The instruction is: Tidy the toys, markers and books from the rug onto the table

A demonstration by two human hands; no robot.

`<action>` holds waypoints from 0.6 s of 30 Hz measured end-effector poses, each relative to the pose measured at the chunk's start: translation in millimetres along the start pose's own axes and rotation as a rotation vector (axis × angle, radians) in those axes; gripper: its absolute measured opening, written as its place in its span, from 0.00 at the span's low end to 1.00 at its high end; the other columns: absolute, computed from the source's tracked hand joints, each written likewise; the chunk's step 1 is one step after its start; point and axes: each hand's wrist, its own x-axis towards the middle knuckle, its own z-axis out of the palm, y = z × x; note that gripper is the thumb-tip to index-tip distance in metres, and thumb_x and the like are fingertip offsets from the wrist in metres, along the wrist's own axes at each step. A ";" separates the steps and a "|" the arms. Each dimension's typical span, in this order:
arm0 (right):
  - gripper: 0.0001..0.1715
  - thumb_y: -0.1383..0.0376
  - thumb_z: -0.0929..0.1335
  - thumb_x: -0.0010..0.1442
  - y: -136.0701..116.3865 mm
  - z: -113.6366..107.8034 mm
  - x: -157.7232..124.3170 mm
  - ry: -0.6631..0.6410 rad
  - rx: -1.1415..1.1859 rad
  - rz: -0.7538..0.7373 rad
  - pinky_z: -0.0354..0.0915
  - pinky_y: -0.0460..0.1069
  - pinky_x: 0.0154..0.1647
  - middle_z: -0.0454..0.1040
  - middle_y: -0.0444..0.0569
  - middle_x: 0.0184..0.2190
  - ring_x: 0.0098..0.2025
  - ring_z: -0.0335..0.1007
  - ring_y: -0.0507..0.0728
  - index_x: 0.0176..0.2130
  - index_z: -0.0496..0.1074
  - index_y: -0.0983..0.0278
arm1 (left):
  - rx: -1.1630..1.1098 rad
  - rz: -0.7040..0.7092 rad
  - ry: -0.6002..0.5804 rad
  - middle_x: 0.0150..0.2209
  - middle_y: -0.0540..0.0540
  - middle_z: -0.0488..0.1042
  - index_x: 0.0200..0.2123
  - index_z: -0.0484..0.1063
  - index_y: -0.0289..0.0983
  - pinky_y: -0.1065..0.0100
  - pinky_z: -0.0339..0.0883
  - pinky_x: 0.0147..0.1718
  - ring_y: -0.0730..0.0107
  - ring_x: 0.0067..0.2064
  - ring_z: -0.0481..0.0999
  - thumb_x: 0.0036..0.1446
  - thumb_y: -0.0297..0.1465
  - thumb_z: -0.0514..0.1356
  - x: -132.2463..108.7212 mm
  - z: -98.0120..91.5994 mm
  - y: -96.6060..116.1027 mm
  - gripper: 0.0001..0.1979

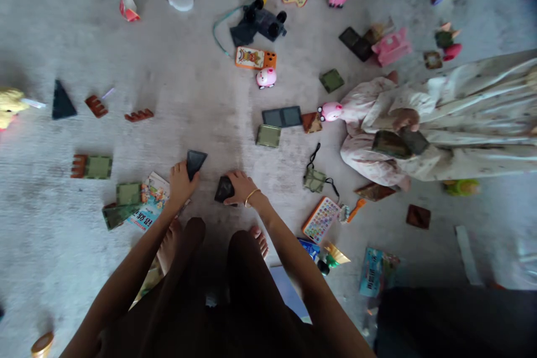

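My left hand [180,183] grips a dark triangular tile [195,163] by its lower left side, thumb and fingers closed on it. A short way to the right, my right hand [242,187], with a thin bracelet at the wrist, is closed over a dark block-like tile piece [224,189] on the floor. The fingers partly cover that piece, so its full shape is hidden. Below my left hand lies a picture book [146,215], partly under my forearm. Green square tiles [128,194] overlap the book's left edge.
Another person [403,117] sits at the right, holding dark tiles [392,144]. A dark two-square tile piece [282,116], a green tile [268,136], toy cars [265,78] and an orange-edged button toy [321,219] lie nearby. A dark triangle [62,100] lies far left on the grey floor.
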 end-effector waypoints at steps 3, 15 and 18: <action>0.54 0.50 0.82 0.31 -2.2 2.9 8.5 -0.067 -0.069 -0.001 0.65 0.62 0.51 0.68 0.65 0.53 0.56 0.63 0.73 0.53 0.67 0.67 | 0.012 0.033 0.018 0.54 0.29 0.67 0.59 0.59 0.27 0.48 0.60 0.54 0.44 0.56 0.65 0.59 0.38 0.57 -4.7 4.9 2.4 0.29; 0.25 0.49 0.77 0.43 66.4 -55.9 20.3 0.124 0.676 0.028 0.67 0.50 0.36 0.72 0.43 0.26 0.33 0.71 0.56 0.32 0.74 0.64 | 0.177 0.207 -0.238 0.49 0.31 0.72 0.55 0.62 0.30 0.56 0.67 0.47 0.45 0.50 0.73 0.60 0.42 0.56 48.9 -2.5 6.4 0.26; 0.26 0.47 0.75 0.47 106.6 -117.4 48.2 0.532 0.958 0.292 0.70 0.50 0.37 0.72 0.45 0.30 0.36 0.71 0.54 0.32 0.71 0.66 | 0.231 0.174 -0.399 0.45 0.30 0.75 0.54 0.63 0.31 0.57 0.68 0.42 0.43 0.46 0.76 0.59 0.46 0.57 74.1 -10.9 20.9 0.28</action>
